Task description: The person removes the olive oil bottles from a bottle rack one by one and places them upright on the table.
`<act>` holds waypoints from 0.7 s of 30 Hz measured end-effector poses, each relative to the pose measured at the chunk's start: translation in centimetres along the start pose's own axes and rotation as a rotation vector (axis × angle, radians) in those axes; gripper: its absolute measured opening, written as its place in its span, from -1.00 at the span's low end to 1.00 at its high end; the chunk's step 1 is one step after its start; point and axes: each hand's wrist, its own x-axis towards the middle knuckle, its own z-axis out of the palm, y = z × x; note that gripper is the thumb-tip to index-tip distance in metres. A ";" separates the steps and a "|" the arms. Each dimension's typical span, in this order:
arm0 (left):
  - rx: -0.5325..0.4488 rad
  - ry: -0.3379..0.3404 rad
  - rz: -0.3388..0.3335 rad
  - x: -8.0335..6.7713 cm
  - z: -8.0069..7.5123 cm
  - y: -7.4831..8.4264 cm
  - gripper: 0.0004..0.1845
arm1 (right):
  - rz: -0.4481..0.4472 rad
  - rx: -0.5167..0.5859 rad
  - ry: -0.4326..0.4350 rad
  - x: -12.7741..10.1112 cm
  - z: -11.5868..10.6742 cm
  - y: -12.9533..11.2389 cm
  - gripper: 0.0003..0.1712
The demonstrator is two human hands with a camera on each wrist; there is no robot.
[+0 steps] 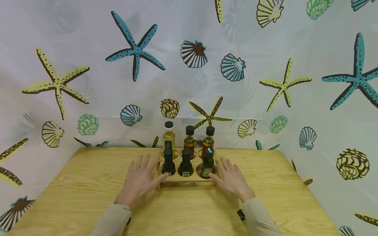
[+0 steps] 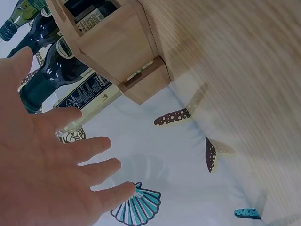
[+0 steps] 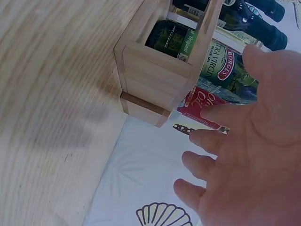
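Note:
A two-tier wooden rack [image 1: 174,179] stands on the table with bottles in its round holes. Its front row holds two dark bottles with black caps, one on the left [image 1: 168,161] and one in the middle [image 1: 186,161], and a green Borges olive oil bottle [image 3: 225,70] on the right. Behind them are a pale yellow oil bottle [image 1: 169,139] and two red-labelled oil bottles [image 1: 189,144]. My left hand [image 1: 141,178] is spread at the rack's left side, thumb towards the front-left bottle. On the right side my right hand [image 1: 231,178] is spread too, thumb overlapping the green bottle in the head view.
The light wooden table [image 1: 189,213] reaches out on both sides and in front of the rack. Close behind and along both sides hangs a white cloth [image 1: 189,85] printed with starfish and shells. Dark bands [image 1: 241,215] show near both sleeves.

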 end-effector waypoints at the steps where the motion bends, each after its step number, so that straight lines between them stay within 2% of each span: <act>1: 0.000 0.000 0.001 0.0 0.0 0.0 -0.03 | -0.004 0.008 0.010 0.0 0.0 0.0 -0.13; 4: -0.006 0.013 0.003 0.1 0.0 0.1 -0.05 | -0.019 0.057 0.052 0.1 0.1 0.1 -0.16; 10: -0.092 0.023 -0.017 0.2 -0.2 0.3 -0.16 | -0.016 0.264 0.159 0.2 0.1 0.0 -0.27; 15: -0.285 -0.035 -0.048 0.3 -0.3 0.3 -0.21 | 0.011 0.455 0.221 0.3 0.5 -0.1 -0.39; 21: -0.523 -0.113 -0.109 0.6 0.4 -0.1 -0.26 | 0.087 0.818 0.244 0.9 1.3 0.0 -0.44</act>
